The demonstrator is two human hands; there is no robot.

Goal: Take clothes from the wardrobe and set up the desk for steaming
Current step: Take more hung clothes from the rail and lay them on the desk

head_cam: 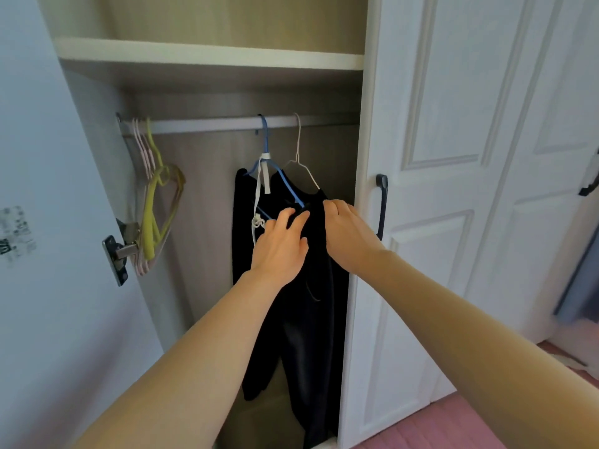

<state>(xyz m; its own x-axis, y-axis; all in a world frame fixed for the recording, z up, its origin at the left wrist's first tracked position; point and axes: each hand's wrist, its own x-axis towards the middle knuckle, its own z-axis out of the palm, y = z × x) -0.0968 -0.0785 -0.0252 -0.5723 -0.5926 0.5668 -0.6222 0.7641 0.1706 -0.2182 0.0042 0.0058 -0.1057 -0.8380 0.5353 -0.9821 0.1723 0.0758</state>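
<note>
Head view. Wardrobe open; rail (210,124) runs under a shelf (207,58). Dark garment (308,319) hangs mid-rail, toward the right door (453,189); it seems to sit on the blue hanger (264,147), with a white wire hanger (298,157) just beside. White drawstring (257,202) dangles at its left. Bunch of bare hangers (152,202), yellow and pink, at far left of rail.

Left hand (280,247): fingers curled onto the cloth near the blue hanger's arm, pinching fabric as far as can be seen. Right hand (345,234): fingers closed over the garment's upper right edge, tips hidden in the cloth.

Step, judged: freeing the garment. Desk not in view.

To do well: support the cloth's weight with one hand, lift the hook clear of the rail rather than tugging fabric. Mind the drawstring snagging; keep the wire hanger from coming off too.
</note>
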